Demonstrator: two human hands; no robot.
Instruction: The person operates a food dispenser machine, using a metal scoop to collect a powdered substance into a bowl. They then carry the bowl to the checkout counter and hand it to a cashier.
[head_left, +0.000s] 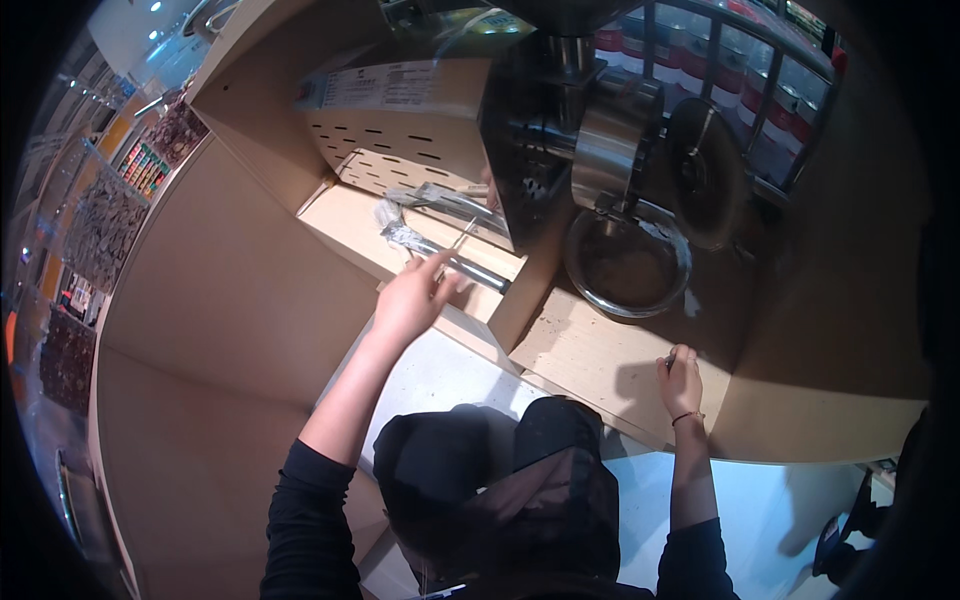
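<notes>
My left hand (416, 296) is stretched over a narrow wooden compartment, fingers apart and slightly blurred. Just beyond its fingertips lies a brush (450, 259) with pale bristles and a dark handle; whether they touch, I cannot tell. A thin light stick (466, 231) slants past the fingertips. My right hand (681, 382) rests low over the wooden shelf (592, 367), closed around a small dark object (669, 361), mostly hidden by the fingers. Ahead of it sits a round metal bowl (630, 274) with brown residue inside, under the steel grinding chamber (616, 142) of a grinding machine.
The chamber's round door (705, 176) hangs swung out to the right. The machine's slotted housing (405, 112) bears a printed label. A wooden divider (525, 300) separates compartment and shelf. Behind a metal rack (716, 67) stand several jars. A tall wooden panel (225, 285) rises at left.
</notes>
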